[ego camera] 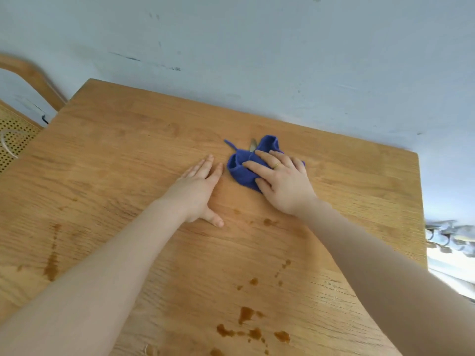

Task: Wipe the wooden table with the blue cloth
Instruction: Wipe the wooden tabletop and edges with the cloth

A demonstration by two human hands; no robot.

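Observation:
A crumpled blue cloth (243, 168) lies on the wooden table (128, 150) toward its far middle. My right hand (282, 183) presses down on the cloth, fingers spread over it and thumb hooked against its near edge. My left hand (199, 191) rests flat on the bare wood just left of the cloth, fingers together, holding nothing. Brown liquid stains (253, 327) dot the near part of the table, and a long streak (52, 255) runs down the left side.
A light blue wall (257, 47) stands right behind the table's far edge. A wooden chair with a woven cane back (15, 134) is at the left. The table's right edge (421, 201) drops off beside bright, blurred things on the floor.

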